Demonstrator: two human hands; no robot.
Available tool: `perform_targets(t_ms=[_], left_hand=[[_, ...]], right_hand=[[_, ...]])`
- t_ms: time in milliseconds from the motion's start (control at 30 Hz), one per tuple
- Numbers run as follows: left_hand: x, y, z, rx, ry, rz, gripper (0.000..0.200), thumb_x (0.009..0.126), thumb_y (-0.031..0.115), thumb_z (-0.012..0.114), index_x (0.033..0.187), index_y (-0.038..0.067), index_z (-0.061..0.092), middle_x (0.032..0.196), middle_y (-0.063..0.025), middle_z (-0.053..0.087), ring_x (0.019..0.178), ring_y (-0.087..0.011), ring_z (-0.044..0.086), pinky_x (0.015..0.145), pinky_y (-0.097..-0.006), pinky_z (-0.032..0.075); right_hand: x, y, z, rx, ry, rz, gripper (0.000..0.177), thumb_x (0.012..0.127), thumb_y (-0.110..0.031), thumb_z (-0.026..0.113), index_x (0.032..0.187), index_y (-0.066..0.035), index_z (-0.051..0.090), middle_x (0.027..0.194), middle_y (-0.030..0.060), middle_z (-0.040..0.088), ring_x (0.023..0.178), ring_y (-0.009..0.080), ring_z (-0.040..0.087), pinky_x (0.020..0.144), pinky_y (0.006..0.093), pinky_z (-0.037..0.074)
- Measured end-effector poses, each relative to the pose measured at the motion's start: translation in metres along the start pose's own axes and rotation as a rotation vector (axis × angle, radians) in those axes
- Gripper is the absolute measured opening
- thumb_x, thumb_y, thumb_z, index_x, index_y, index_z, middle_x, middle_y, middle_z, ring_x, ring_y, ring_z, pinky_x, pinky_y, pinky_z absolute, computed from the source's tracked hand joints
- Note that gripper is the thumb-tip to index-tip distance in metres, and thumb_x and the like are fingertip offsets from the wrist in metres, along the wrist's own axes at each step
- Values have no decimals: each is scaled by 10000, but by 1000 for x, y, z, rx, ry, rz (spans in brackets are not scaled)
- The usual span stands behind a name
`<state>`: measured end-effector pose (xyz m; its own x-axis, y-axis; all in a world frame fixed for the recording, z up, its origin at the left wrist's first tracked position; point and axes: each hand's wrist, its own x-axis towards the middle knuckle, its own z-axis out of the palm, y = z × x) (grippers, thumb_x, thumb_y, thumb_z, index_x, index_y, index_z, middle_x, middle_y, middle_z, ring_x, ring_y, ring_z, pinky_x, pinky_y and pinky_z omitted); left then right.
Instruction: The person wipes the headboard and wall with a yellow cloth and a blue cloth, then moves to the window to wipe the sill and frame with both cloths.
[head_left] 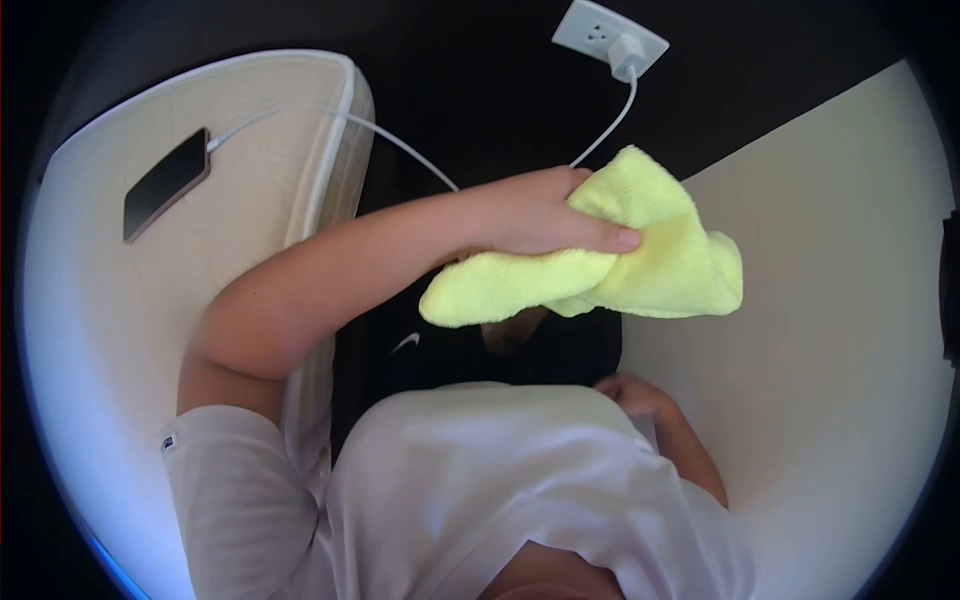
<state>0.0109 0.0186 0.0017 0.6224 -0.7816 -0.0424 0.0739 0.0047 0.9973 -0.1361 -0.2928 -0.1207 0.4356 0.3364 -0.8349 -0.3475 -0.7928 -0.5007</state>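
My left hand (pixel 535 212) reaches across in front of my body and grips a bright yellow cloth (pixel 665 240). The thumb lies on top of the soft, bunched fabric, while the other fingers are mostly hidden. One fold hangs toward the left under the wrist, and the larger part spreads to the right. Low by my waist, my right hand (pixel 637 394) rests at the edge of my white shirt. Its fingers look curled and are partly hidden; whether they hold anything is not visible.
A phone (pixel 167 187) lies on a pale cushioned pad (pixel 250 190) at the left. Its white cable (pixel 375 128) passes behind my forearm toward a plug (pixel 627 55) in a wall outlet (pixel 590 30). A pale flat surface (pixel 820 280) stands at the right.
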Motion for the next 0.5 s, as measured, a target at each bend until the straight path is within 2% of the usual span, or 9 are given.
perform_targets(t_ms=[33,100,200,267,300,367,433,467,500], left_hand=[[-2,2,4,-41,12,29,563,781,394,675,1169,10,538,1052,-128,610,975,-219,588,853,-324,462],[-7,7,15,-123,23,71,538,812,353,653,1202,14,506,1065,-122,603,977,-201,584,849,-315,464],[-7,11,22,-186,41,-70,564,818,300,665,1256,22,442,1167,-110,546,1070,-211,541,912,-345,443],[-11,19,28,-205,62,-16,549,828,315,647,1244,13,452,1133,-115,563,1027,-200,563,878,-330,460],[-36,18,33,-196,22,39,543,834,323,638,1238,9,457,1116,-118,572,1006,-195,574,861,-323,468],[-42,24,36,-208,43,75,555,837,319,636,1254,12,438,1135,-114,560,1017,-195,569,867,-328,469],[-49,36,40,-225,46,86,593,844,347,621,1282,11,403,1141,-109,555,1043,-202,558,889,-336,461],[-50,35,40,-286,-24,147,604,849,373,605,1286,10,400,1148,-110,548,1057,-204,552,905,-338,450],[-49,31,39,-346,-93,201,615,854,398,589,1289,9,396,1156,-112,542,1070,-206,545,920,-340,439]], right_hand=[[3,2,-4,371,259,-139,320,758,-167,705,1044,-48,625,981,65,646,952,162,581,841,323,457],[-6,-16,-30,287,710,-679,481,727,-172,757,1135,-28,548,1049,67,615,1071,189,530,889,335,447],[-31,-100,-32,495,845,-1295,634,697,-174,786,1215,-14,456,1133,95,568,1132,198,487,947,357,407],[-27,-126,-33,365,984,-1256,715,679,-193,797,1254,-19,410,1200,110,520,1131,205,492,977,374,378],[-29,-137,-7,280,1114,-1234,755,669,-203,803,1274,-21,388,1233,118,496,1131,208,494,993,383,363],[-32,-143,-19,195,1171,-1305,767,670,-298,794,1280,-54,398,1262,111,456,1188,229,444,983,370,377],[-43,-155,-33,92,1268,-1398,740,701,-332,761,1290,-70,396,1284,114,422,1239,242,388,984,363,381],[-53,-163,-40,42,1341,-1464,706,732,-318,733,1296,-68,389,1292,120,409,1263,246,358,990,361,379],[-54,-169,-40,230,1271,-1532,674,752,-302,711,1290,-50,392,1300,144,406,1258,248,365,1021,372,328]])
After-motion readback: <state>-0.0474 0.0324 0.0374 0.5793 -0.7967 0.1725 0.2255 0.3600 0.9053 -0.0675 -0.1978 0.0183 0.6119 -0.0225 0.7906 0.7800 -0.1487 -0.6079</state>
